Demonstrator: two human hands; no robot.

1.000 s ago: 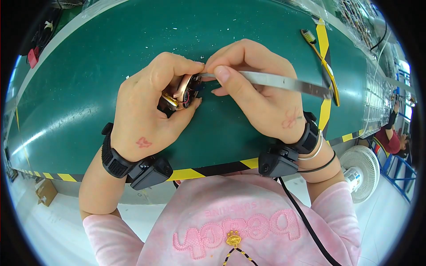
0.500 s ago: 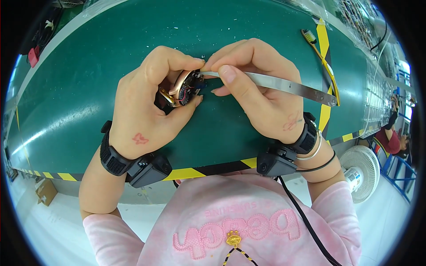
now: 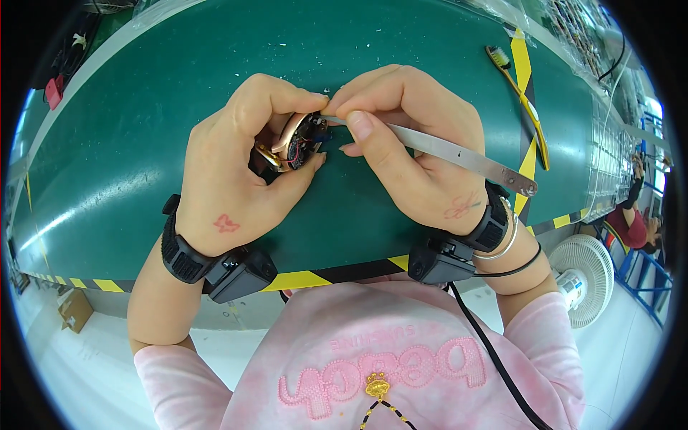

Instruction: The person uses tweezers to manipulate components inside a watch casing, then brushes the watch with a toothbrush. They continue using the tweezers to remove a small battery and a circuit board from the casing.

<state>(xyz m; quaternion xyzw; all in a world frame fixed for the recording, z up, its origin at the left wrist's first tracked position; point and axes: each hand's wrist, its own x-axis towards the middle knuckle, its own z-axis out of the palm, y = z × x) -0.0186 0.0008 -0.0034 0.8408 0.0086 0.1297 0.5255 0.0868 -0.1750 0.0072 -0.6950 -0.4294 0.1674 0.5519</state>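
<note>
My left hand [image 3: 240, 158] is closed round a small rounded device with a rose-gold shell [image 3: 289, 140]. Dark circuitry and thin red and blue wires show in its open side, which faces right. Between the thumb and fingers of my right hand [image 3: 419, 143] is a pair of metal tweezers [image 3: 459, 154], slanting down to the right. Its narrow tip reaches the upper edge of the device's open side, close to my left fingertips. Whether the tip grips anything is too small to tell.
A toothbrush [image 3: 527, 111] with a yellow handle lies on the green table [image 3: 344, 236] at the right, across yellow-and-black tape [image 3: 525, 168]. Small white scraps dot the far part of the table. A white fan [image 3: 584, 276] stands beyond the table's right edge.
The tweezers have tilted, their rear end swinging down and slightly left. My right hand has turned a little with them. My left hand and the device stay nearly still.
</note>
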